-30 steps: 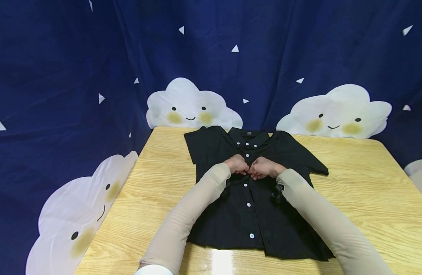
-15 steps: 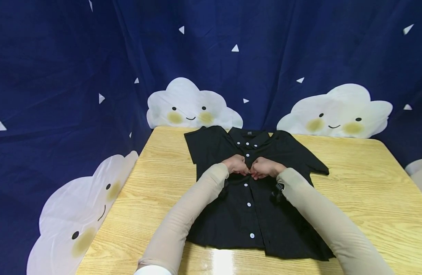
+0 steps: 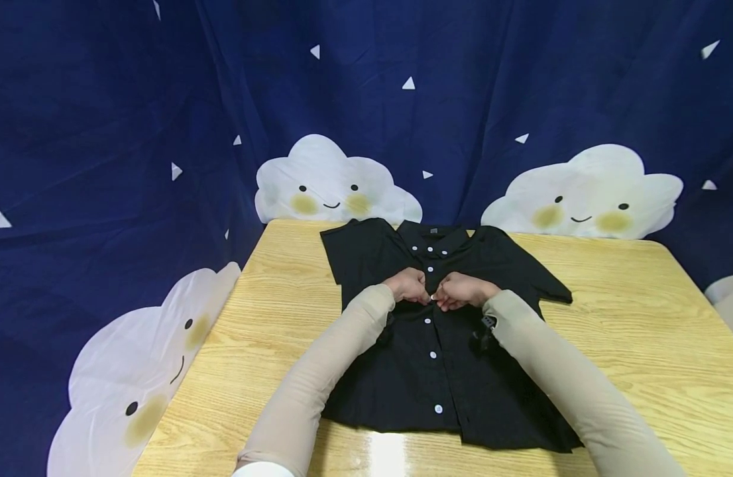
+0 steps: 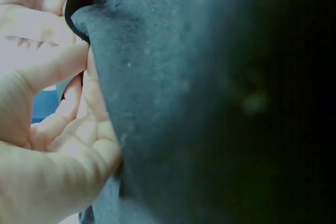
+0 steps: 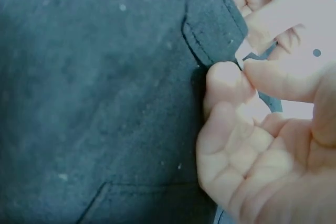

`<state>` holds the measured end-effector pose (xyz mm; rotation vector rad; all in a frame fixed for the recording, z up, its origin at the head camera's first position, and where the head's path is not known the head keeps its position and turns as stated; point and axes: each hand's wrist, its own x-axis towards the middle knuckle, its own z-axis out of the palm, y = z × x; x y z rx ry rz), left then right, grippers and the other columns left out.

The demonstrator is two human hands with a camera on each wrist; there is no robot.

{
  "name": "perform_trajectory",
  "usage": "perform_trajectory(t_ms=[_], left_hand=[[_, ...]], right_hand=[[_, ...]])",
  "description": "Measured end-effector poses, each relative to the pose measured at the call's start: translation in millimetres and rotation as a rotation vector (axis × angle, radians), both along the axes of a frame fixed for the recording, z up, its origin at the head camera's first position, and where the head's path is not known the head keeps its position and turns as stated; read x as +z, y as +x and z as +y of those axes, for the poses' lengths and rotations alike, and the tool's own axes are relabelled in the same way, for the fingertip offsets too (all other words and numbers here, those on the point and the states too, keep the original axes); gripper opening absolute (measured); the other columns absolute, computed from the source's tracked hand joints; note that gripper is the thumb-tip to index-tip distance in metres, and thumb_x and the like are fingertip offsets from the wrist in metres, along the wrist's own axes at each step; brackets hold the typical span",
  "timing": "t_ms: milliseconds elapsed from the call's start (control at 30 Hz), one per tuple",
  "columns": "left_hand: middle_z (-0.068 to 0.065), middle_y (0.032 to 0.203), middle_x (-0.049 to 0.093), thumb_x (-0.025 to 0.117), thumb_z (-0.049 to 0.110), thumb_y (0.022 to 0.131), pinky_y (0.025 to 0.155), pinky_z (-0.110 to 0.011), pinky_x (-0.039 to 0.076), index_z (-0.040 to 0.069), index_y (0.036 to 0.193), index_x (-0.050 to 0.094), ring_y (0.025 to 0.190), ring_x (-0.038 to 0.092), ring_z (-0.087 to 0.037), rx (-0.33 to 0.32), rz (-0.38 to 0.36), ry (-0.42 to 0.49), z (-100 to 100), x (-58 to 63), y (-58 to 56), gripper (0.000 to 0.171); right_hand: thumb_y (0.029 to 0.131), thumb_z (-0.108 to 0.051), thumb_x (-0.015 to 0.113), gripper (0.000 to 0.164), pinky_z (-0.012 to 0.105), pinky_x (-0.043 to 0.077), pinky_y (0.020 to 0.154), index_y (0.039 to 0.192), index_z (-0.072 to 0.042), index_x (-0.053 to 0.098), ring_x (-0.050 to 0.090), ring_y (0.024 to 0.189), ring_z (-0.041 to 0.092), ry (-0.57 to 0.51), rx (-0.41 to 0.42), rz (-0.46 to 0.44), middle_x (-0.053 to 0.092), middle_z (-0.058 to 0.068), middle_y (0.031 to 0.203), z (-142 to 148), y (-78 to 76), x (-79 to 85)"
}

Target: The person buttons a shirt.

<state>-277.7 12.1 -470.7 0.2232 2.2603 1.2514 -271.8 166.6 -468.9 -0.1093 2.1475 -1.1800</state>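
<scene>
Shirt (image 3: 456,358), black, short-sleeved, laid flat in the middle of the tabletop (image 3: 629,318), collar (image 3: 409,233) at the far side, hem (image 3: 396,423) toward the near side. Presumably light, soft and limp; apt to crumple under a push and to follow any pull; little risk of breakage. Likely stiffest at the collar and along the stitched front bands (image 5: 215,17).

Buttons (image 3: 433,355): small, white, in a line down the front; probably hard and smooth, liable to slip from fingertips.

Left hand (image 3: 408,286): pinching cloth of the shirt front between thumb and fingers, just left of centre. Right hand (image 3: 462,290): likewise clamped on the cloth, just right of centre. Between the fingertips, a small white spot, seemingly a button, too small for certainty. Hands close beside each other; whether touching, cannot tell.

Best hold: front bands, near the button, by a light pinch of thumb and fingertip. Poorer hold: middle of either panel, for want of a firm edge, with slack cloth likely to bunch.
</scene>
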Motion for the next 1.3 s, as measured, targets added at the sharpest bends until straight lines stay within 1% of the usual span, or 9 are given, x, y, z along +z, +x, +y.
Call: perform_trajectory(t_ms=[200, 300, 400, 533, 633, 800, 1033, 1167, 1300], left_hand=[[-0.004, 0.062, 0.058, 0.07, -0.003, 0.069, 0.05, -0.022, 0.043, 0.009, 0.061, 0.043, 0.061, 0.062, -0.012, 0.036, 0.031, -0.019, -1.2, 1.7, 3.0, 0.031], [-0.004, 0.06, 0.059, 0.07, 0.001, 0.07, 0.05, -0.023, 0.043, 0.009, 0.061, 0.047, 0.057, 0.061, -0.012, 0.052, 0.045, -0.038, -2.7, 2.3, 4.4, 0.027], [-0.004, 0.059, 0.06, 0.069, 0.008, 0.074, 0.048, -0.023, 0.042, 0.009, 0.061, 0.052, 0.054, 0.058, -0.012, 0.034, 0.057, -0.089, -6.7, 3.3, 6.0, 0.021], [-0.003, 0.061, 0.06, 0.069, 0.018, 0.075, 0.048, -0.025, 0.039, 0.01, 0.065, 0.057, 0.054, 0.053, -0.014, -0.034, 0.093, -0.183, -17.2, 5.6, 10.0, 0.018], [0.0, 0.064, 0.059, 0.071, 0.024, 0.074, 0.05, -0.025, 0.039, 0.011, 0.068, 0.059, 0.058, 0.052, -0.014, -0.115, 0.181, -0.269, -26.2, 7.6, 14.7, 0.018], [0.005, 0.073, 0.055, 0.073, 0.029, 0.071, 0.058, -0.024, 0.04, 0.015, 0.075, 0.059, 0.068, 0.05, -0.013, -0.246, 0.322, -0.407, -35.2, 9.5, 23.6, 0.02], [0.003, 0.083, 0.052, 0.07, 0.036, 0.073, 0.066, -0.024, 0.04, 0.015, 0.09, 0.056, 0.077, 0.048, -0.013, -0.387, 0.407, -0.505, -37.4, 9.7, 33.5, 0.03], [0.0, 0.093, 0.049, 0.074, 0.036, 0.068, 0.068, -0.026, 0.04, 0.017, 0.1, 0.053, 0.082, 0.046, -0.014, -0.424, 0.445, -0.582, -37.4, 12.9, 41.9, 0.042], [-0.001, 0.097, 0.045, 0.076, 0.038, 0.065, 0.067, -0.028, 0.04, 0.021, 0.106, 0.049, 0.085, 0.044, -0.016, -0.422, 0.45, -0.64, -35.7, 15.7, 48.1, 0.052]], right_hand=[[0.083, -0.006, 0.049, 0.013, 0.028, 0.046, 0.057, 0.074, 0.001, 0.055, 0.057, 0.062, 0.016, -0.008, 0.018, -0.005, 0.056, 0.007, 0.068, 1.5, 1.4, 1.6], [0.084, -0.005, 0.048, 0.012, 0.029, 0.046, 0.057, 0.079, 0.002, 0.057, 0.057, 0.063, 0.016, 0.019, 0.03, 0.043, 0.056, 0.008, 0.07, 2.7, 5.1, 2.5], [0.083, -0.002, 0.046, 0.013, 0.03, 0.046, 0.056, 0.081, 0.003, 0.058, 0.056, 0.063, 0.018, 0.059, 0.05, 0.118, 0.056, 0.009, 0.071, 3.6, 10.3, 2.5], [0.078, 0.001, 0.047, 0.01, 0.029, 0.045, 0.052, 0.079, 0.002, 0.058, 0.055, 0.06, 0.018, 0.123, 0.081, 0.234, 0.057, 0.009, 0.07, 4.7, 16.6, 0.2], [0.074, -0.001, 0.056, 0.004, 0.028, 0.042, 0.051, 0.077, -0.002, 0.057, 0.053, 0.057, 0.016, 0.198, 0.114, 0.346, 0.056, 0.005, 0.065, 5.9, 20.4, -1.1], [0.069, -0.009, 0.069, 0.015, 0.028, 0.039, 0.056, 0.076, -0.008, 0.056, 0.049, 0.059, 0.014, 0.337, 0.194, 0.512, 0.054, 0.0, 0.064, 10.1, 25.2, -2.0], [0.064, -0.026, 0.075, 0.028, 0.036, 0.038, 0.064, 0.08, -0.013, 0.056, 0.046, 0.073, 0.021, 0.54, 0.263, 0.667, 0.051, 0.002, 0.077, 13.0, 32.8, -0.2], [0.062, -0.036, 0.075, 0.039, 0.046, 0.035, 0.069, 0.089, -0.014, 0.057, 0.041, 0.088, 0.03, 0.654, 0.241, 0.695, 0.047, 0.011, 0.097, 12.2, 36.8, 2.5], [0.063, -0.039, 0.074, 0.05, 0.052, 0.035, 0.072, 0.101, -0.013, 0.054, 0.038, 0.098, 0.036, 0.66, 0.227, 0.645, 0.041, 0.017, 0.112, 13.2, 39.1, 4.5]])
